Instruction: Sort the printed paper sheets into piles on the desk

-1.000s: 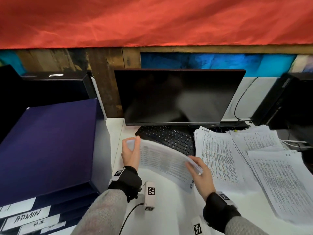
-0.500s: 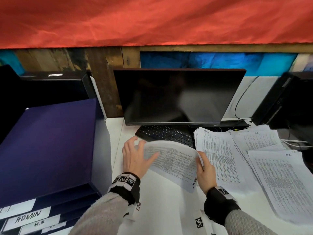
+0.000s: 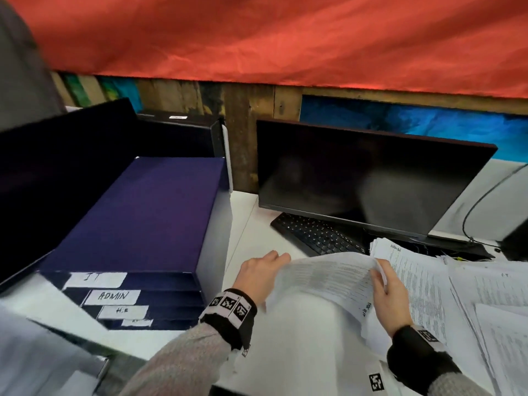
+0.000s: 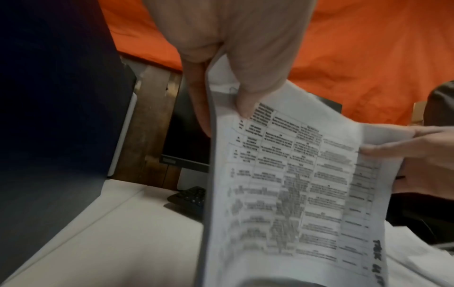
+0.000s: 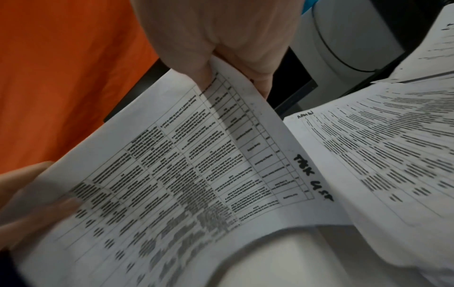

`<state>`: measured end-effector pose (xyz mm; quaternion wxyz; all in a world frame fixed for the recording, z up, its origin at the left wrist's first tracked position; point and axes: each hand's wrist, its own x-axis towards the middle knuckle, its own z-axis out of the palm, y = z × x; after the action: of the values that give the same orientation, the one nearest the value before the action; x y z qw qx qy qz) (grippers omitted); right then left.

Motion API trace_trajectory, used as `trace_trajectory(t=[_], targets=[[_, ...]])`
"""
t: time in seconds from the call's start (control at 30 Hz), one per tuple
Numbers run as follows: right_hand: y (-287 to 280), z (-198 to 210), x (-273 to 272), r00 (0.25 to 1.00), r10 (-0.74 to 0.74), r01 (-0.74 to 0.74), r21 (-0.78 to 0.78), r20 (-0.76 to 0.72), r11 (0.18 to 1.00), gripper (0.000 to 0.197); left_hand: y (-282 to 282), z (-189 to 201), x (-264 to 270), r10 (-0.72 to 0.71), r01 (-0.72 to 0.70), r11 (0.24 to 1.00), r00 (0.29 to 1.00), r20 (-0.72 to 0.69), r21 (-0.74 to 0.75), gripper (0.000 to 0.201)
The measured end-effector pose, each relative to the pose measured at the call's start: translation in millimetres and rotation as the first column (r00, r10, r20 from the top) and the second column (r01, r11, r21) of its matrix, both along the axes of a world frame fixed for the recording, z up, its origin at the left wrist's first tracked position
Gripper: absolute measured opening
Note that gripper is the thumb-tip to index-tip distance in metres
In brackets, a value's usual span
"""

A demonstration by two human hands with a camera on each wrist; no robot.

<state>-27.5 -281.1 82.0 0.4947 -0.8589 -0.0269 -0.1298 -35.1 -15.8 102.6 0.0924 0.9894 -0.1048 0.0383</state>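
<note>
A printed sheet (image 3: 323, 278) with a table and a handwritten note at one edge is held above the white desk (image 3: 251, 221) by both hands. My left hand (image 3: 261, 274) pinches its left edge, thumb on the printed side (image 4: 243, 104). My right hand (image 3: 388, 292) pinches the right edge between thumb and fingers (image 5: 260, 81). The sheet (image 5: 172, 165) bows upward between them. Loose piles of printed sheets (image 3: 457, 298) cover the desk to the right.
A dark blue tray stack (image 3: 143, 221) with white labels reading IT, ADMIN and others (image 3: 114, 295) stands at the left. A black monitor (image 3: 365, 178) and keyboard (image 3: 317, 235) sit behind the hands. Red cloth (image 3: 285, 38) hangs above.
The head view has swung left, bringing the labelled trays into sight. The left hand has turned palm down and now pinches the sheet's left edge; the sheet bows higher.
</note>
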Motion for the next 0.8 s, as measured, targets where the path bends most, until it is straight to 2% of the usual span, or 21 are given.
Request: trace_trajectory(t=[0.13,0.2,0.27,0.4,0.47,0.5,0.53,0.6,0.63,0.67,0.73,0.8], targets=[[-3,12,7,0.999,0.040,-0.040,0.020,0.005,0.999,0.014,4,-2,-23,0.008,-0.025,0.973,0.997,-0.073,-0.230,0.026],[-1,9,10,0.995,0.085,-0.080,0.079,-0.057,0.994,0.023,9,-2,-41,0.032,-0.080,0.913,0.992,-0.126,-0.401,0.021],[1,5,6,0.981,0.146,-0.129,0.140,-0.126,0.982,0.039,16,-8,-60,0.082,-0.171,0.850,0.977,-0.196,-0.498,0.018],[-2,-28,0,0.919,0.236,-0.164,0.239,-0.317,0.957,0.052,36,-27,-107,0.187,-0.361,0.669,0.928,-0.323,-0.650,0.024],[-2,-44,-1,0.876,0.243,-0.101,0.335,-0.416,0.937,0.060,48,-40,-133,0.230,-0.445,0.559,0.894,-0.385,-0.699,0.027],[-1,-53,-2,0.851,0.245,-0.087,0.335,-0.464,0.938,0.063,54,-47,-147,0.241,-0.483,0.494,0.875,-0.420,-0.723,0.028],[0,-61,-5,0.827,0.253,-0.111,0.296,-0.501,0.949,0.061,62,-54,-162,0.238,-0.514,0.435,0.858,-0.455,-0.740,0.029],[0,-83,-12,0.796,0.265,-0.281,0.056,-0.545,0.958,0.044,76,-68,-195,0.218,-0.583,0.321,0.812,-0.541,-0.746,0.029],[0,-98,-13,0.786,0.258,-0.371,-0.096,-0.562,0.924,0.041,85,-75,-212,0.217,-0.616,0.259,0.787,-0.577,-0.744,0.033],[0,-109,-16,0.777,0.248,-0.445,-0.226,-0.579,0.866,0.043,93,-85,-229,0.225,-0.646,0.200,0.762,-0.607,-0.736,0.047],[3,-124,-22,0.763,0.205,-0.527,-0.408,-0.612,0.745,0.047,109,-104,-264,0.248,-0.704,0.098,0.702,-0.668,-0.704,0.069],[6,-125,-25,0.765,0.162,-0.544,-0.490,-0.623,0.682,0.047,119,-115,-292,0.281,-0.712,0.028,0.679,-0.678,-0.701,0.063]])
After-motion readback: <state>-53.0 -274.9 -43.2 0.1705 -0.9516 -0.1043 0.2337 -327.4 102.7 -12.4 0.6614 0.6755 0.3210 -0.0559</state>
